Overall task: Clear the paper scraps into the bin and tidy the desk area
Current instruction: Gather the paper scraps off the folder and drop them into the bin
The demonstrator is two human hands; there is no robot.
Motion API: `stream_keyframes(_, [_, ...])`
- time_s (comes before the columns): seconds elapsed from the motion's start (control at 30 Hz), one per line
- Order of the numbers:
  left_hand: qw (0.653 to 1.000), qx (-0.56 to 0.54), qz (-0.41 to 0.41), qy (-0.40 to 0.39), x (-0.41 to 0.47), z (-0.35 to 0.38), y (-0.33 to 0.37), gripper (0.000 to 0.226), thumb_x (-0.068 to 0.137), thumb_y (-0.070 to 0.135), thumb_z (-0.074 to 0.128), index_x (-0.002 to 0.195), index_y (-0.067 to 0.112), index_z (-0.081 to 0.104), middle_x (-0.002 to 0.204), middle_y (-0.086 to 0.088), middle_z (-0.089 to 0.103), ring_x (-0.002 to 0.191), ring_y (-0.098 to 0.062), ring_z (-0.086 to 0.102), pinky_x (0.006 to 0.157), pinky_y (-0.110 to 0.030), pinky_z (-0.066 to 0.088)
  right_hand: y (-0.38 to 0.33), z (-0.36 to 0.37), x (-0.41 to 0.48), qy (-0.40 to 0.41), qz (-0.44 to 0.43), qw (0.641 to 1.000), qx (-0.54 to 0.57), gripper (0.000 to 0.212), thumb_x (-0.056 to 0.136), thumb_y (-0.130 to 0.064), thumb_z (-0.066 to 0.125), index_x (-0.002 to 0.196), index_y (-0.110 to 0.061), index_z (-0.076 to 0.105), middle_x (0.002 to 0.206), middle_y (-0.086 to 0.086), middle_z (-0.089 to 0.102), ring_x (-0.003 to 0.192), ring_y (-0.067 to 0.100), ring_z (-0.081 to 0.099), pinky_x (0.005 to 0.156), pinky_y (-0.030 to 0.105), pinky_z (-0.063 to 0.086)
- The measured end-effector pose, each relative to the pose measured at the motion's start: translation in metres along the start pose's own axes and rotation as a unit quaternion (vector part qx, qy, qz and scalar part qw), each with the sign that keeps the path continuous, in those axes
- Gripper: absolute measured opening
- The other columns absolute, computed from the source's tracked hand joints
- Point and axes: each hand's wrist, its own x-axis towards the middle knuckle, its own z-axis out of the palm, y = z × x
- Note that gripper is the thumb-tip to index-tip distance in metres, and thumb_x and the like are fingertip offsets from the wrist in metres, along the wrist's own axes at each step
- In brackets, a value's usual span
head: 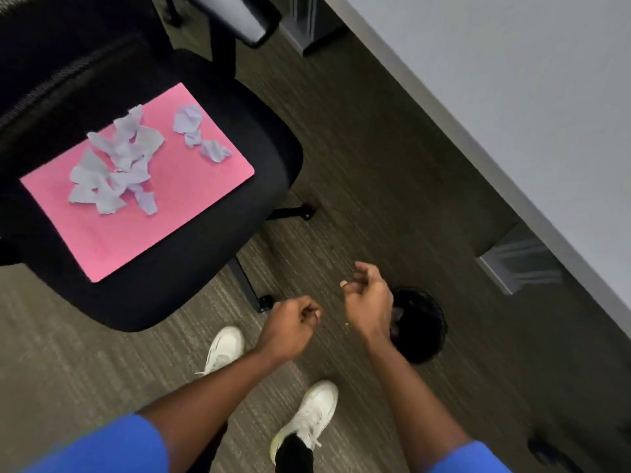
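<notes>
Several torn pale lilac paper scraps lie in a loose heap on a pink sheet spread over a black office chair seat. A few crumpled scraps sit apart near the sheet's far edge. A black round bin stands on the carpet under the desk edge, partly hidden by my right wrist. My left hand is a closed fist above the floor with nothing visible in it. My right hand hovers by the bin's rim, fingers loosely curled and apart, holding nothing that I can see.
A white desk runs along the right, with grey legs on the carpet. The chair's black base arms and castors reach toward my white shoes. A chair armrest juts out at the top.
</notes>
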Motion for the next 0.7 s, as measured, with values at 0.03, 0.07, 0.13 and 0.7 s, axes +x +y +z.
stream_keyframes(0.03, [1.0,-0.009,0.004,0.018,-0.002,-0.018,-0.002,0.011,0.1,0.018,0.068,0.096,0.021,0.078,0.091,0.006,0.082,0.088,-0.014,0.077,0.086,-0.042,0.063,-0.016,0.005,-0.001,-0.003,-0.018,1.0,-0.005,0.041,0.092,-0.014,0.074,0.132,-0.019,0.066,0.108,0.005,0.074,0.104,0.026,0.071,0.1,0.043,0.056])
stream_keyframes(0.07, [0.999,-0.012,0.008,0.036,-0.003,-0.034,-0.002,0.01,0.1,0.019,0.068,0.098,0.021,0.078,0.091,0.007,0.082,0.088,-0.014,0.077,0.086,-0.042,0.064,-0.031,0.009,-0.001,-0.006,-0.032,0.999,-0.007,0.042,0.092,-0.015,0.075,0.132,-0.021,0.065,0.11,0.003,0.072,0.101,0.023,0.071,0.1,0.044,0.056])
stream_keyframes(0.13, [0.997,-0.015,0.014,0.076,-0.005,-0.068,-0.005,0.01,0.1,0.019,0.069,0.099,0.021,0.078,0.09,0.007,0.081,0.087,-0.014,0.078,0.085,-0.042,0.064,-0.062,0.021,-0.002,-0.02,-0.059,0.998,-0.007,0.043,0.091,-0.017,0.077,0.132,-0.024,0.064,0.114,0.001,0.069,0.099,0.021,0.071,0.1,0.045,0.057])
stream_keyframes(0.7, [0.907,0.127,-0.156,0.37,0.038,-0.299,-0.041,0.152,0.062,0.095,0.071,0.17,0.009,0.008,0.179,-0.02,-0.002,0.165,-0.042,0.006,0.117,-0.055,0.046,-0.295,0.139,0.048,-0.13,-0.265,0.912,-0.283,0.112,0.077,-0.085,0.069,0.165,-0.048,0.01,0.174,0.01,0.013,0.16,0.038,0.023,0.111,0.067,0.048])
